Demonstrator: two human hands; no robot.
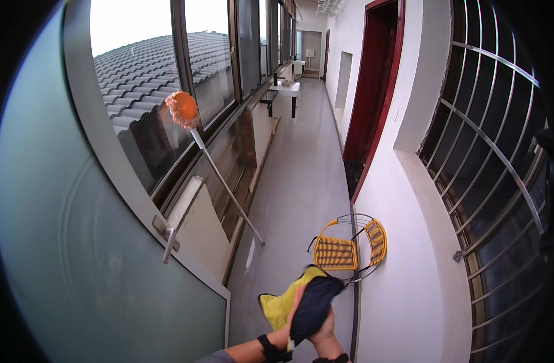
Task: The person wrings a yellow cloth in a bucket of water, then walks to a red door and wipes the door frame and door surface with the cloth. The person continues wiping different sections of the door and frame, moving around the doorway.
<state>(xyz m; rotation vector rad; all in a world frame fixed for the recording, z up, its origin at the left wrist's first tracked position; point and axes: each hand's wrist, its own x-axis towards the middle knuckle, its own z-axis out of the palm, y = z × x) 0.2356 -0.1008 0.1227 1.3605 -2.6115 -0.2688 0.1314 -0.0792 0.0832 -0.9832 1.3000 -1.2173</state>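
Note:
A two-sided cloth, yellow on one face and dark navy on the other, is bunched up in front of me at the bottom of the view. My left hand grips it from the left, its fingers partly covered by the dark fold. From below, my right hand holds the dark side, with most of its fingers hidden behind the fabric. Both wrists wear black bands. Just beyond the cloth, a small yellow woven chair with a metal frame stands by the right wall.
A mop with an orange head leans on the window, its pole reaching the floor. At left is a frosted glass door with a lever handle. Washbasins line the corridor; a metal window grille covers the right.

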